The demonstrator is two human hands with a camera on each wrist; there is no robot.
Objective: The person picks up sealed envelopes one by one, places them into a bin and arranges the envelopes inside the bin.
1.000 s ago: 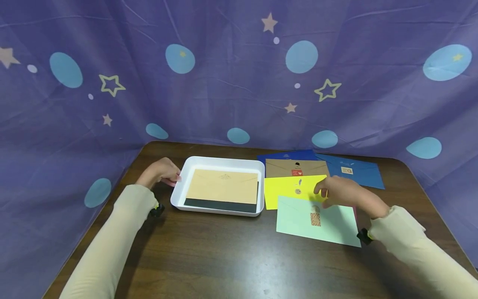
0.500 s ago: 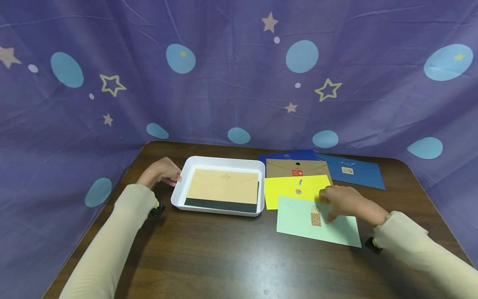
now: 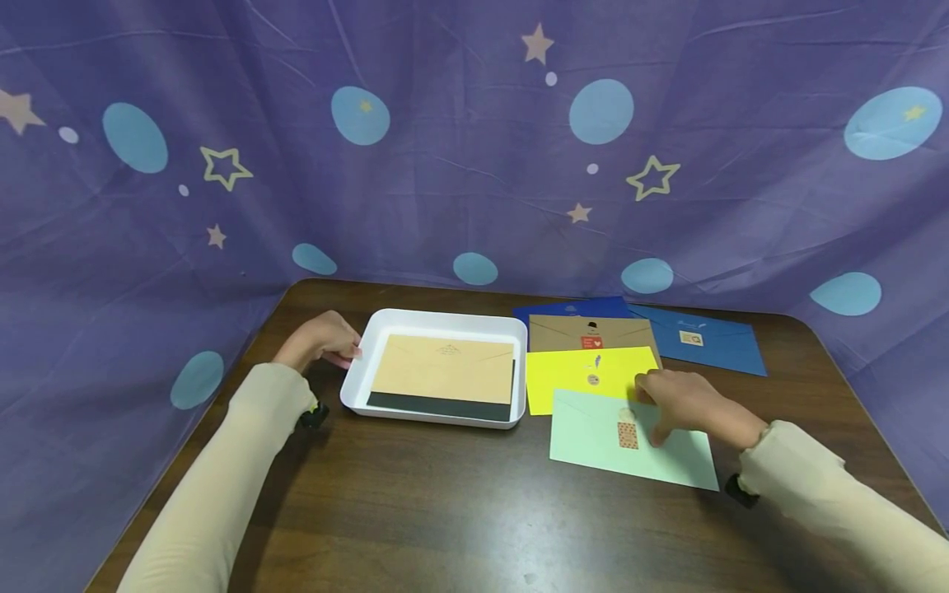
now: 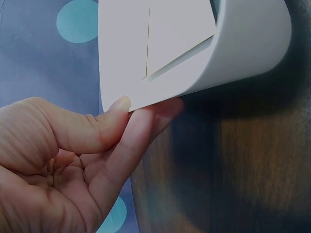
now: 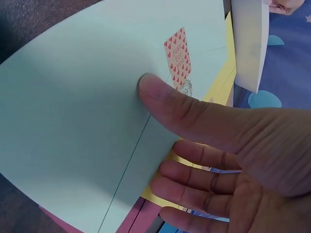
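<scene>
My left hand (image 3: 326,338) pinches the left rim of a white tray (image 3: 433,422); the left wrist view shows the thumb on top and fingers beneath. In the tray a tan envelope (image 3: 441,371) overlaps a black one (image 3: 437,405). My right hand (image 3: 685,408) is over a mint-green envelope (image 3: 593,445) with a heart-patterned label. In the right wrist view its thumb (image 5: 158,90) lies over the mint paper, apart from the loosely bent fingers (image 5: 194,191), whose tips are right at the envelope's far edge.
Behind the mint envelope a yellow envelope (image 3: 556,375) overlaps a brown one (image 3: 549,329). Dark blue (image 3: 608,306) and medium blue (image 3: 719,346) envelopes lie at the back right. A pink-red envelope (image 5: 141,213) shows under the mint one. A patterned curtain (image 3: 445,165) hangs behind the wooden table (image 3: 415,502).
My right hand has moved slightly right and lower over the mint envelope, its thumb spreading from the fingers. The left hand and tray have stayed in place.
</scene>
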